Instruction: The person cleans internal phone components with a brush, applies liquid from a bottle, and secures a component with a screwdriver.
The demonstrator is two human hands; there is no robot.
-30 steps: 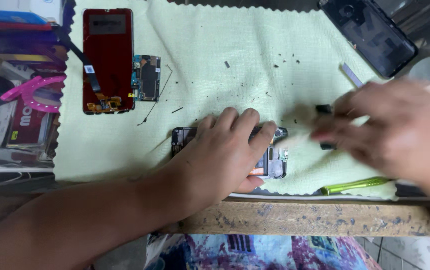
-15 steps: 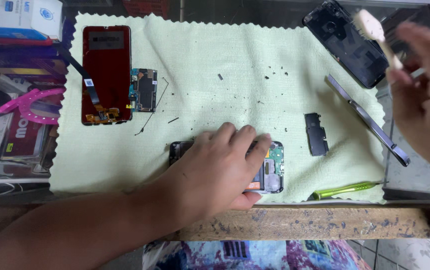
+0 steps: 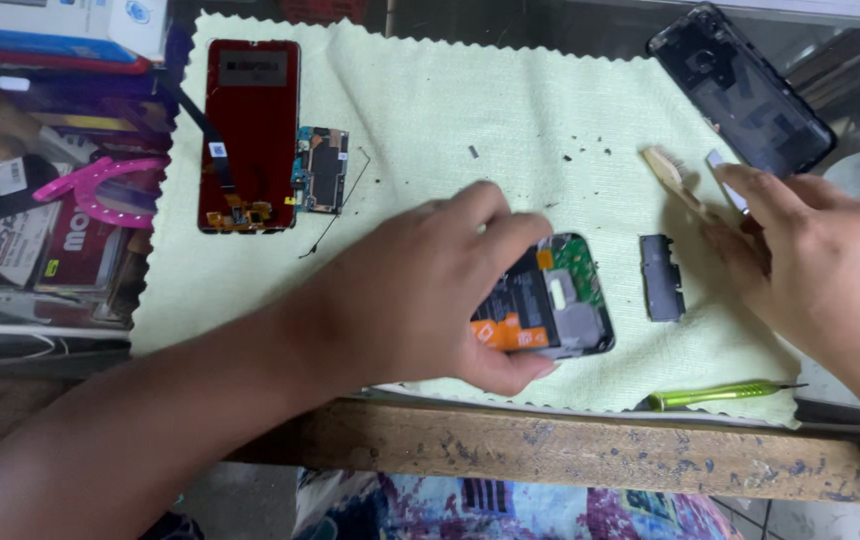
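My left hand (image 3: 430, 290) grips an opened phone body (image 3: 560, 300) lying on a pale green cloth (image 3: 430, 100); its battery, green board and grey shield show to the right of my fingers. My right hand (image 3: 810, 260) holds a small wooden-handled brush (image 3: 672, 172), bristles pointing up-left, just right of the phone. A small dark cover plate (image 3: 661, 277) lies on the cloth between the phone and my right hand.
A red screen panel (image 3: 250, 130) and a small circuit board (image 3: 323, 168) lie at the cloth's left. A black back cover (image 3: 740, 88) rests at the top right. A green screwdriver (image 3: 720, 394) lies by the wooden bench edge (image 3: 550, 450). Pink tweezers (image 3: 100, 185) and boxes sit left.
My right hand has come down from the upper right toward the cloth with the brush. My left hand has tilted and shifted the phone body, showing more of its inside.
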